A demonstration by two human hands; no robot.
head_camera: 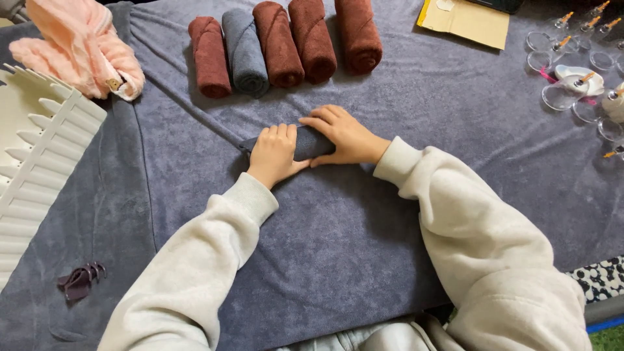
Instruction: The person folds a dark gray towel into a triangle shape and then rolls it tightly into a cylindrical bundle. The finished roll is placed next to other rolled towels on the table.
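On grey cloth, two hands (pixel 273 155) (pixel 344 135) in closed grip on one grey roll (pixel 311 143), five rolled towels (pixel 279 44) behind

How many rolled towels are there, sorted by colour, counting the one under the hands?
Brown rolls: 4, in the row at the top.
Grey rolls: 2, one in that row and one under the left hand and right hand.
Total: 6 rolled towels.
The pink towel at the top left is bunched, not rolled, so it is left out.
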